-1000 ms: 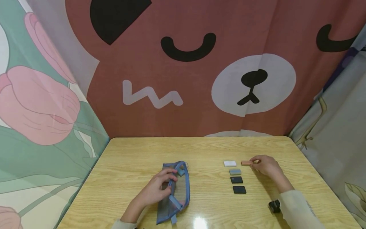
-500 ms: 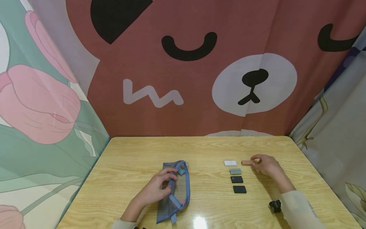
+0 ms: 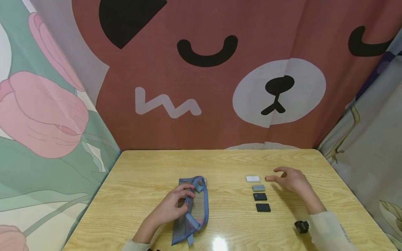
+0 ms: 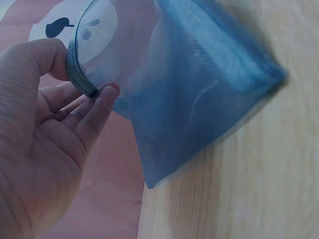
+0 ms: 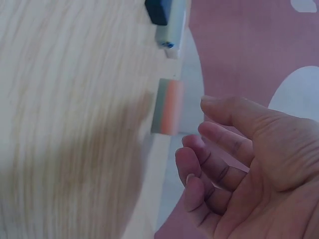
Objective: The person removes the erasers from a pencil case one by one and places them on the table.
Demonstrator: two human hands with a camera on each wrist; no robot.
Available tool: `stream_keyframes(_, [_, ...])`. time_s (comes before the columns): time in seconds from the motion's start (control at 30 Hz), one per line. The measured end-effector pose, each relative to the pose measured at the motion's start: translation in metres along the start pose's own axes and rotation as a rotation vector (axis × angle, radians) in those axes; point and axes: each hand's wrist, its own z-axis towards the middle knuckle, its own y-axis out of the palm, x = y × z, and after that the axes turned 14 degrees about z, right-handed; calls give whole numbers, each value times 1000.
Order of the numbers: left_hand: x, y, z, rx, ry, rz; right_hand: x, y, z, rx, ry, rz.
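Note:
My left hand (image 3: 172, 205) grips the zipped edge of a blue mesh zip pouch (image 3: 198, 211) left of the table's middle. In the left wrist view, thumb and fingers pinch the zip band of the pouch (image 4: 179, 114), and its body hangs toward the wood. At the right, my right hand (image 3: 295, 179) is beside a small orange eraser-like block (image 3: 268, 178), its fingers parted and loosely bent. The right wrist view has the orange block on the tabletop with a gap to the fingertips (image 5: 207, 102); nothing is in that hand.
Left of the orange block lies a white block (image 3: 252, 179). A grey-blue block (image 3: 258, 188) and two black blocks (image 3: 260, 197) form a column nearer me. A black device (image 3: 302, 226) sits by the right sleeve. Printed curtains (image 3: 207, 132) border the wooden table (image 3: 144, 167).
My right fingers held the orange block earlier and have now let go, with the index finger lifted off it. The left hand and the pouch have stayed in place.

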Motion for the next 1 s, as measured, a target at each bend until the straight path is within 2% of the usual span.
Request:
stream_keyframes(0.23, [0,0,-1,1,6,-8,-10,2,-5,7,-33,20])
stream_keyframes(0.4, [1,0,-1,3,11,3,-17,5,-9,6,-97,37])
stream_keyframes(0.6, [3,-1,-2,-4,8,-28,-28,10,-14,-5,-163,71])
stream_keyframes(1.0, [3,-1,-2,6,13,-19,-48,31,-24,-7,-209,120])
